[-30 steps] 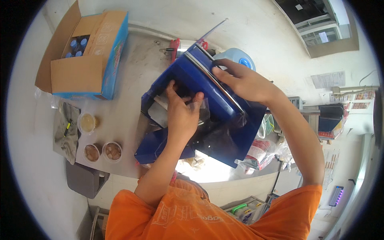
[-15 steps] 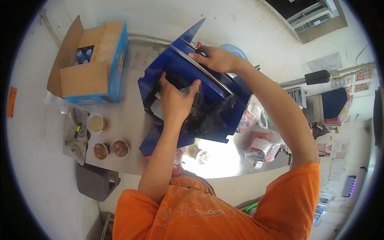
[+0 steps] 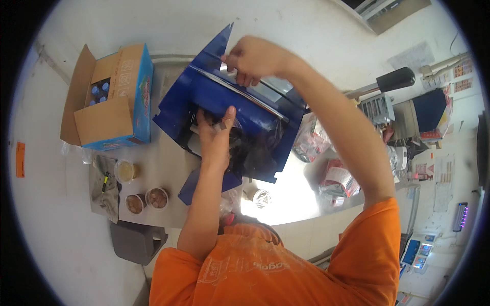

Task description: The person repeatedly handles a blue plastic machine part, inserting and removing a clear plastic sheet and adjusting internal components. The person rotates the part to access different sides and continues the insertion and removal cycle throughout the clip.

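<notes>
A blue metal machine [image 3: 217, 97] with an angular housing stands tilted across the middle of the picture. My left hand [image 3: 215, 143] reaches into its dark front opening, thumb and fingers around a piece of clear plastic film [image 3: 236, 133]; the fingertips are partly hidden. Above the housing's upper edge is my right hand [image 3: 258, 58], its fingers curled close to a thin dark rod [image 3: 278, 91]. Whatever those fingers pinch is too small to make out. A silvery bar [image 3: 240, 92] runs along the housing below that hand. To the right sticks out a lever with a black grip [image 3: 395, 79].
At left stands an open cardboard box [image 3: 115, 109] holding blue-capped bottles. Nearer are lidded tubs [image 3: 156, 198], a grey cloth [image 3: 104, 186] and a grey bin [image 3: 135, 239]. Plastic-wrapped red packs [image 3: 339, 178] lie right of the machine on the shiny metal table [image 3: 166, 217].
My right hand has risen off the silvery bar and moved left, its fingers curling. The left hand stays in the opening. The whole view has shifted slightly.
</notes>
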Demonstrator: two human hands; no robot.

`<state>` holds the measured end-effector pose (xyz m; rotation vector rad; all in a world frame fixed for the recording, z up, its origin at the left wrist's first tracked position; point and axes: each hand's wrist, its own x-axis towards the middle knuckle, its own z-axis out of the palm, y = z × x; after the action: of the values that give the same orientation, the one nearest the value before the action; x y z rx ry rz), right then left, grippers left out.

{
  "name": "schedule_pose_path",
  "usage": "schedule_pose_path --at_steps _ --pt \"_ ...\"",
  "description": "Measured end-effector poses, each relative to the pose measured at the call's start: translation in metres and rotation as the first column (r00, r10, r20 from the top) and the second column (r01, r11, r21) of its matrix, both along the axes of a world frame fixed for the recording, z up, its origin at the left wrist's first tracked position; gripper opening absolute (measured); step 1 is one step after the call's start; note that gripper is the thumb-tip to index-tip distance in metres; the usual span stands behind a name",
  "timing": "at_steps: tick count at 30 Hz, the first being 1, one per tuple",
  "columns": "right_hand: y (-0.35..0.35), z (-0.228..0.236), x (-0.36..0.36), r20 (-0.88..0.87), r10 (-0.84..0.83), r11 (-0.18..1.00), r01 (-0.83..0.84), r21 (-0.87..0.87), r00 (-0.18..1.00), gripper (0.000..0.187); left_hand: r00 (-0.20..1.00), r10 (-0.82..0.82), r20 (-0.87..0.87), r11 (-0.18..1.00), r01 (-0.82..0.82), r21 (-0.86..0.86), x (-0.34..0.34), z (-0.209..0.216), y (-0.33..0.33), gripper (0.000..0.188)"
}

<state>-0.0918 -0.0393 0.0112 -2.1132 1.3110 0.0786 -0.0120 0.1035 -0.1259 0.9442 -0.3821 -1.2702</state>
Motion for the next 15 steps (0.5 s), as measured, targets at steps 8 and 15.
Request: schedule_pose_path --at_steps 8,15 --pt "-0.011 -0.035 -0.016 -0.262 0.186 0.979 -0.2 -0.029 0.947 0.064 0.935 -0.173 0.31 0.981 0.137 0.137 0.014 0.001 -0.012 0.096" --pt "0.009 -0.012 -0.017 -0.057 0.117 0.964 -0.099 0.245 0.992 0.065 0.965 0.016 0.263 0.977 -0.071 0.201 0.02 0.003 0.013 0.1"
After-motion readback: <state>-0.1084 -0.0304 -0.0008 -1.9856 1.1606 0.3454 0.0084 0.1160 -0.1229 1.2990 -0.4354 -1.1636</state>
